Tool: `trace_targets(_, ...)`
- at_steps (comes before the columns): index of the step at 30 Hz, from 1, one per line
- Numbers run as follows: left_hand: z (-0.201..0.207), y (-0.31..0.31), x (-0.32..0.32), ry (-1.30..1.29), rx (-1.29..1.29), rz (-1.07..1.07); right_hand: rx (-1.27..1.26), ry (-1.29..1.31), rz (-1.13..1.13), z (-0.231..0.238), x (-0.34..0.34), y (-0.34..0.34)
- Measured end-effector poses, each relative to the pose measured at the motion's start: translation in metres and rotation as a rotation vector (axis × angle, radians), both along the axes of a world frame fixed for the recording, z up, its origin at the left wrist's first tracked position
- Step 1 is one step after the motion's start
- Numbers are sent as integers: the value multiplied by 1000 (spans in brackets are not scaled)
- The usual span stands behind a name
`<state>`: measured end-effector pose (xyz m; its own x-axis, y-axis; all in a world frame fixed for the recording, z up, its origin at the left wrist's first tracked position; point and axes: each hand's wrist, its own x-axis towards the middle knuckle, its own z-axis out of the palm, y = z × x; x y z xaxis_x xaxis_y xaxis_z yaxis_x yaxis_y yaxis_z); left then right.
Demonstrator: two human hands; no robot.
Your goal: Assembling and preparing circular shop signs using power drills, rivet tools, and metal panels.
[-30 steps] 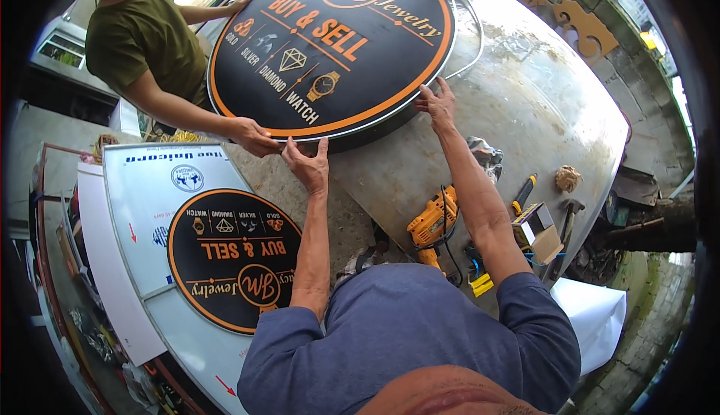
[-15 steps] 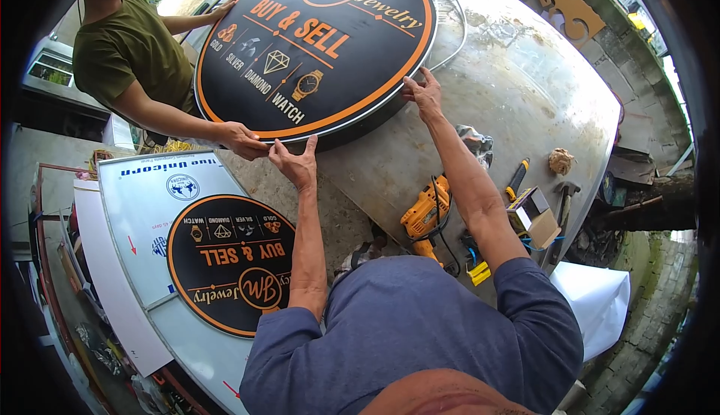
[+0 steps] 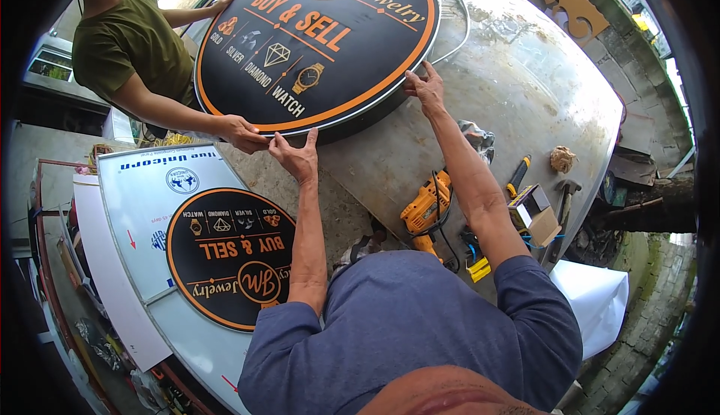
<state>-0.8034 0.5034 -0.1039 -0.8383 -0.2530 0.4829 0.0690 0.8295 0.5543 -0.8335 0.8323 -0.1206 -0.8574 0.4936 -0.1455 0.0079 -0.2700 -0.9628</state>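
A large round sign box, black-faced with an orange ring and a deep dark side, lies tilted over the far left part of a metal table. My left hand grips its near edge, thumb up at the rim. Farther right along the same rim, my right hand holds the edge with its fingers curled at the side. The undersides of both grips are hidden by the sign. A co-worker in a green shirt stands at the far left, one hand right beside my left hand and the other on the sign's far edge.
A yellow corded power tool, a knife-like tool with a black and yellow handle, a small open box and a hammer lie on the metal table. At left, a second round sign face rests on a pale panel.
Both my hands and the co-worker's keep their places on the rim. The sign has shifted only very slightly in the picture, along with much of the scene.
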Motion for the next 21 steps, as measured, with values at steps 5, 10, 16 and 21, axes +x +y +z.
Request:
trace_targets(5,1,2,1,-6,0,-1,10,-4,-2,-3,1,1)
trace_targets(10,2,-3,0,5,5,10,-7,-49,-89,-18,-2,10)
trace_targets(16,-1,-2,-5,4,-31,8,276,-418,-370,-73,-21,109)
trace_targets(21,0,7,-2,0,-2,-9,498,-538,-492,-86,-43,174)
